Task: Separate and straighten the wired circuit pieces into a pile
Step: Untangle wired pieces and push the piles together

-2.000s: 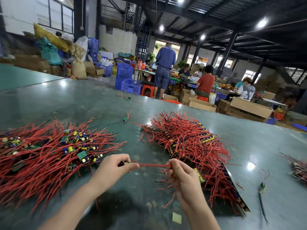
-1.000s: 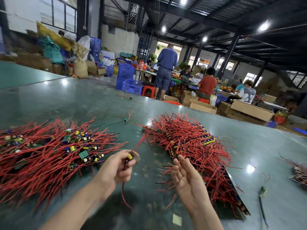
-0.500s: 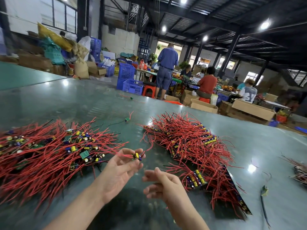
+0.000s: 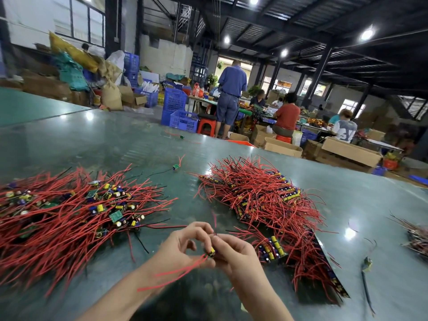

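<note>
Two hands meet low in the middle of the view, above the green desk (image 4: 359, 205), both pinching one wired circuit piece (image 4: 211, 251). The left hand (image 4: 183, 249), coming in from 7 o'clock, has its fingers curled, and its fingertips close on the small yellow-capped board. The right hand (image 4: 234, 253), coming in from 5 o'clock, grips the same board from the other side, fingers bent round it. From the board the red leads (image 4: 176, 273) trail down toward 8 o'clock across the left wrist, blurred, so the piece's long axis runs from the fingertips at 2 o'clock to the loose wire ends at 8 o'clock. A second short red lead rises from the pinch toward 12 o'clock. At 9 o'clock of the hands lies the left pile (image 4: 69, 214), its red wires mostly laid along one line, fanning from 8 o'clock to 2 o'clock, with boards and capacitors clustered in the middle. At 2 o'clock of the hands sits the right pile (image 4: 266, 200), more tangled, its wires curling in many directions. One loose piece (image 4: 175, 167) lies on the desk between the piles at 12 o'clock, well apart from the hands.
</note>
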A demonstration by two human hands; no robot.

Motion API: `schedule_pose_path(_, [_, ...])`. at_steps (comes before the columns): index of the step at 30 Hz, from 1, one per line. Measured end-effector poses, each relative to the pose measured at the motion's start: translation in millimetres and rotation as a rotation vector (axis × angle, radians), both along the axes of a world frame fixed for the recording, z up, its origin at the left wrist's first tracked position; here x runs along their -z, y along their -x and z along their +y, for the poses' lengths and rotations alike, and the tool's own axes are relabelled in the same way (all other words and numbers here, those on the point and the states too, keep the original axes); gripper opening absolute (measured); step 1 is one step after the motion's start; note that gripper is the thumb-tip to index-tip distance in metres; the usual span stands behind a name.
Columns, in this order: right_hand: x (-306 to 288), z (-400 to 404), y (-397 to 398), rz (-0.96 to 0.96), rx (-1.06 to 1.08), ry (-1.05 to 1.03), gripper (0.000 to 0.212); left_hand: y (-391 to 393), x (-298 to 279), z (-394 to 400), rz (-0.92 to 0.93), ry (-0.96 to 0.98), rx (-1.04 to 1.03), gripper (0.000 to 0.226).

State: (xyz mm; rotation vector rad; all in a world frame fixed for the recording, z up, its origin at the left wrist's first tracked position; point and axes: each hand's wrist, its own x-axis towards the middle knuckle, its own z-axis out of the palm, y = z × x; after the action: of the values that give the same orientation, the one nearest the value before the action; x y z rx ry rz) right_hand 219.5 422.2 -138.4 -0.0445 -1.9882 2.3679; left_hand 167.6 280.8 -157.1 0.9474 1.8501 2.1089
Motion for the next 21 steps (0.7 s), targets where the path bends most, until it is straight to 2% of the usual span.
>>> schedule_pose_path(2, [-1.8, 3.5, 0.0, 0.048, 0.092, -0.073, 0.011, 0.2, 1.3, 0.9, -0.031, -0.023, 0.01, 0.047])
schedule_pose_path(4, [-2.0, 7.2, 0.9, 0.105, 0.175, -0.187, 0.017, 1.3, 3.4, 2.7, -0.179, -0.107, 0.033, 0.068])
schedule_pose_path(6, [-2.6, 8.8, 1.4, 0.161, 0.225, -0.261, 0.025, -0.3, 1.4, 3.3, -0.408, -0.181, 0.077, 0.051])
schedule_pose_path(8, [-1.9, 8.6, 1.9, 0.223, 0.278, -0.366, 0.032, -3.5, -2.6, 3.5, -0.551, -0.129, 0.183, 0.035])
schedule_pose_path(10, [-0.2, 8.7, 2.5, 0.29, 0.326, -0.473, 0.04, -7.2, -2.1, 5.8, -0.562, -0.036, 0.234, 0.034])
schedule_pose_path(13, [0.9, 9.3, 2.6, 0.341, 0.372, -0.552, 0.044, -10.9, 0.7, 11.7, -0.538, 0.0, 0.167, 0.041])
schedule_pose_path(17, [0.9, 7.8, 3.1, 0.34, 0.391, -0.625, 0.039, -13.7, 0.0, 13.9, -0.516, -0.005, 0.117, 0.026])
schedule_pose_path(19, [-0.2, 7.7, 2.7, 0.328, 0.377, -0.642, 0.036, -14.1, -1.9, 12.8, -0.49, 0.034, 0.12, 0.009])
schedule_pose_path(21, [-1.2, 7.8, 2.3, 0.321, 0.362, -0.66, 0.034, -15.1, -5.5, 13.3, -0.538, 0.04, 0.131, 0.017])
